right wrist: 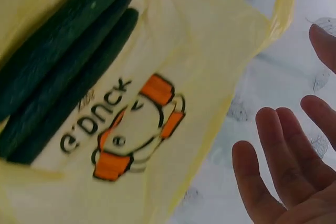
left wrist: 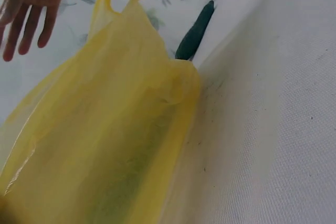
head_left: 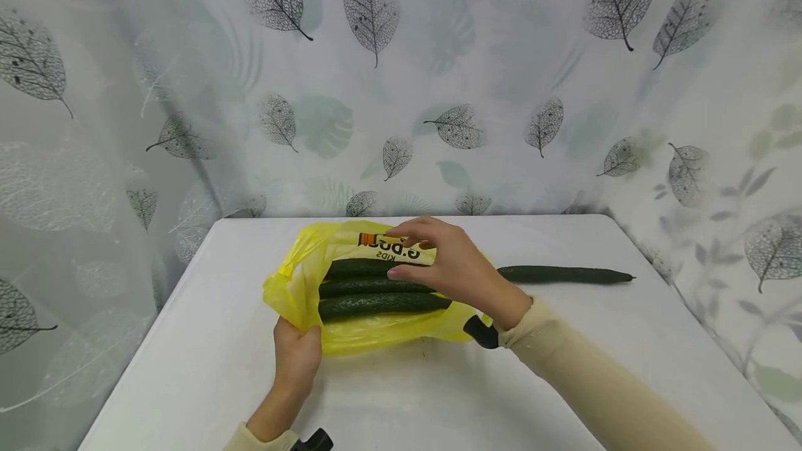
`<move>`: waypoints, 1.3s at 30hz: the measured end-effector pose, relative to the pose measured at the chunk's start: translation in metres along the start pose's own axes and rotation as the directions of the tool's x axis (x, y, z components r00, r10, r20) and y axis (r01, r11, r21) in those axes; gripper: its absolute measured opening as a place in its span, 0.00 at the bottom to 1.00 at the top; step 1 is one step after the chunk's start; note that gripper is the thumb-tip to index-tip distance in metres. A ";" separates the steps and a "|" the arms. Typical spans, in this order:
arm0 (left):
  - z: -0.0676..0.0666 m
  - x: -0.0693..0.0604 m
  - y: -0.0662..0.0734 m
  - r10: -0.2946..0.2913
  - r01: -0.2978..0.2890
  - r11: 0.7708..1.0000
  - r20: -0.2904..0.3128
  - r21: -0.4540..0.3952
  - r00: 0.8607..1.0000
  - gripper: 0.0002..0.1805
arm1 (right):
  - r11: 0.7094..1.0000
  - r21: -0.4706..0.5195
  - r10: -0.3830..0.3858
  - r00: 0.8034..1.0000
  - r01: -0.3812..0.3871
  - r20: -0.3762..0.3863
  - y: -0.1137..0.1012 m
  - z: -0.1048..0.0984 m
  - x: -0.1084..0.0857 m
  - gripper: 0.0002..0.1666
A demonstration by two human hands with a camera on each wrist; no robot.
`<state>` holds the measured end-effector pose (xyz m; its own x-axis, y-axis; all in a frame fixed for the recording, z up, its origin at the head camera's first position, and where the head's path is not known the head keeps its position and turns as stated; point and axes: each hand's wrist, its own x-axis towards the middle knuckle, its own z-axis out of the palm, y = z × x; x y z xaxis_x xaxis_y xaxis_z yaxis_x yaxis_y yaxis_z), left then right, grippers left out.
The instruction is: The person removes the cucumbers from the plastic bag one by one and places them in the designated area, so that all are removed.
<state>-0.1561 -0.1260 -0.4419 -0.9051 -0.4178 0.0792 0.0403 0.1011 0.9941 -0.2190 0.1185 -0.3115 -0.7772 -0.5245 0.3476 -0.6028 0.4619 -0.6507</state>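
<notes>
"Cucumbers [head_left: 383,305] in the bag [head_left: 382,331]: how many do you count?"

"Three, lying side by side in the open mouth. A fourth cucumber [head_left: 567,275] is outside, on the table [head_left: 163,381] to the right. Its left end is hidden, so I can't tell whether it touches the plastic."

"And the left hand [head_left: 297,353]?"

"Grasping the bag's rim at its left side, thumb pressed over the yellow film."

"The right hand [head_left: 438,259] too?"

"No, that one is above the bag with its fingers released, spread away from the thumb, nothing between them. The right wrist view shows them apart from the cucumbers."

"How far along would you call it?"

"If they're being bagged, I'd judge it mostly done: three in, one left out. If they're being unpacked, it's the reverse, with one out and three left. One moment can't settle which. Either way, the mouth gapes wide and nothing has been tied."
</notes>
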 end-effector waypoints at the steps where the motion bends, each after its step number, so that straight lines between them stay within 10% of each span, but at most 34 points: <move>1: 0.000 0.000 0.000 0.003 -0.003 1.000 0.003 -0.001 1.000 0.24 | 0.999 0.053 0.002 1.000 -0.002 0.006 -0.001 0.003 0.002 0.32; 5: 0.000 0.002 0.001 0.010 -0.010 1.000 0.017 0.002 1.000 0.24 | 0.955 0.295 0.030 0.999 -0.035 0.020 -0.006 0.011 0.011 0.32; 10: 0.000 0.003 0.001 0.008 -0.008 1.000 0.021 -0.010 1.000 0.25 | 0.829 0.555 0.075 0.997 -0.070 0.013 -0.010 0.016 0.019 0.29; 21: 0.001 0.002 0.001 0.001 -0.001 1.000 -0.002 -0.020 1.000 0.25 | 0.592 0.785 0.203 0.976 -0.181 0.072 0.000 0.029 0.022 0.30; 39: -0.001 0.001 -0.004 -0.014 0.014 1.000 0.010 -0.004 1.000 0.26 | 0.740 0.569 0.301 0.933 -0.359 0.196 0.031 0.073 0.018 0.29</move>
<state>-0.1562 -0.1278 -0.4457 -0.9096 -0.4105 0.0641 0.0289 0.0914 0.9954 -0.2385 0.0712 -0.3748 -0.8714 -0.4905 -0.0041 -0.0643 0.1225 -0.9904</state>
